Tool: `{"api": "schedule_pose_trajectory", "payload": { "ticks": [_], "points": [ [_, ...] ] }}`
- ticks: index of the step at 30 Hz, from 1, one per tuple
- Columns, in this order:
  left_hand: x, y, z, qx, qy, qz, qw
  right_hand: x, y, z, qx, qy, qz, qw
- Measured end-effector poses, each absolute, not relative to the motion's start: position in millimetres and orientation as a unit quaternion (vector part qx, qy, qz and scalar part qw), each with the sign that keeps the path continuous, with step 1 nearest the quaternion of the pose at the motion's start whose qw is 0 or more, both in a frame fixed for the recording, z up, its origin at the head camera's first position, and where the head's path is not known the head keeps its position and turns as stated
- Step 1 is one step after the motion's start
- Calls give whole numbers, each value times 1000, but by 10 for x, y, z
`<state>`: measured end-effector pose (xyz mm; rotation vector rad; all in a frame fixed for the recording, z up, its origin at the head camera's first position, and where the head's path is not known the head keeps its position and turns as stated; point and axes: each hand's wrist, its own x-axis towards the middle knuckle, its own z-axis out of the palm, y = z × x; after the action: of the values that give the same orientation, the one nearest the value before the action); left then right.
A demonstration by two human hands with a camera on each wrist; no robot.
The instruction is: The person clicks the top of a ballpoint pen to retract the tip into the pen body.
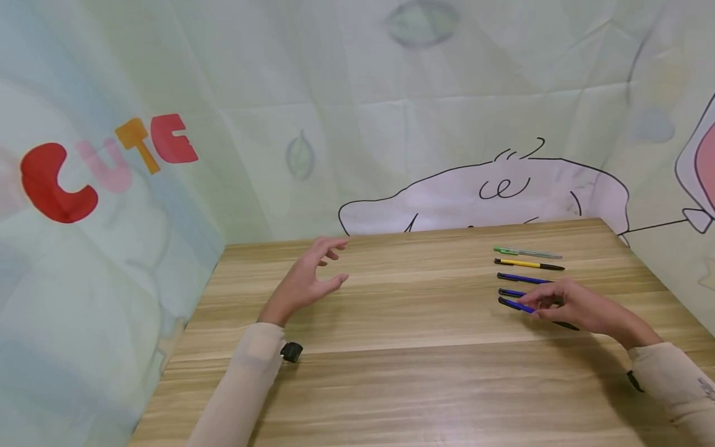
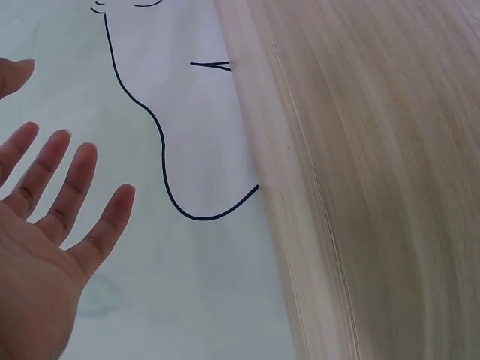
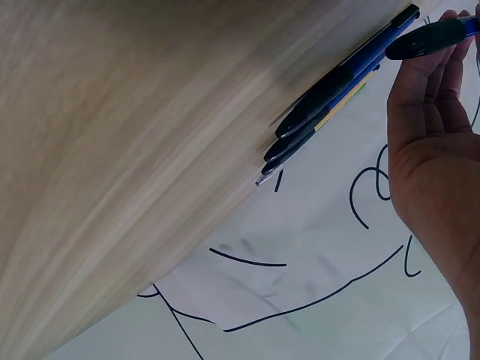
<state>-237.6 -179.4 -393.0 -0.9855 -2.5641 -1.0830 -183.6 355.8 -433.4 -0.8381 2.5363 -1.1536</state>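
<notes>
My right hand (image 1: 583,310) pinches a blue pen (image 1: 515,304) with a black clip end and dark grip. In the right wrist view the held pen (image 3: 429,39) is raised off the tabletop, its dark tip pointing left. Just beyond it lie two more blue pens, the nearer pen (image 1: 510,292) partly hidden by my fingers and the farther pen (image 1: 524,279) showing more. Behind these are a yellow-and-black pen (image 1: 530,264) and a clear pen with a green end (image 1: 527,252). My left hand (image 1: 304,276) hovers over the table's left side, fingers spread and holding nothing.
The wooden table (image 1: 380,385) reaches back to a printed cloth backdrop (image 1: 268,124) with a cartoon figure and coloured letters. Cloth also hangs along the left and right edges. A dark strap piece (image 1: 292,352) sits at the left cuff.
</notes>
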Motion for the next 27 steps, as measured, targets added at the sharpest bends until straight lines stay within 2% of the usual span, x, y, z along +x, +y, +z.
{"api": "schedule_pose_trajectory", "payload": {
  "ticks": [27],
  "points": [
    [-2388, -1785, -3927, -336, -863, -365, 94, -1852, 3570, -4375, -249, 878, -369, 175]
  ]
}}
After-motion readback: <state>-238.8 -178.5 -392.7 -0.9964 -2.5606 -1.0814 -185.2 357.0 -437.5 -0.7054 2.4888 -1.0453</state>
